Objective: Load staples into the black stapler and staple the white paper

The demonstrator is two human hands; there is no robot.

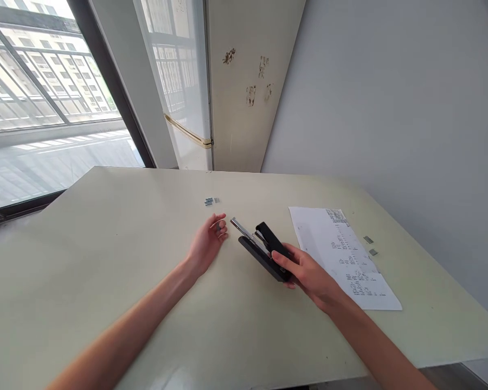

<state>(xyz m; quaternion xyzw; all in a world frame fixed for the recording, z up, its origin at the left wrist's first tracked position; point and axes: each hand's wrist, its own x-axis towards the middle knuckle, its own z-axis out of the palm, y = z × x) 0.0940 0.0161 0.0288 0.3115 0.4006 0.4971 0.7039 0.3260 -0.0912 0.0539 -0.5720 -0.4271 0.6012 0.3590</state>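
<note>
My right hand (305,271) is wrapped round the rear end of a black stapler (264,262), held over the table. The stapler is spread open: its black top cover is raised, and its silver staple channel (244,230) stands up between cover and base, pointing to the left. Just left of the channel's tip, my left hand (207,244) is turned palm up with curled fingers. A small grey strip of staples (218,228) shows between those fingers. Several more staple strips (209,201) lie on the table beyond my left hand.
A printed sheet of paper (313,233) lies on the pale table (146,216) to the right. Two grey staple strips (368,239) rest beyond its right edge. A fridge (244,130) stands behind the table, a wall (390,97) on the right, a window (44,92) on the left.
</note>
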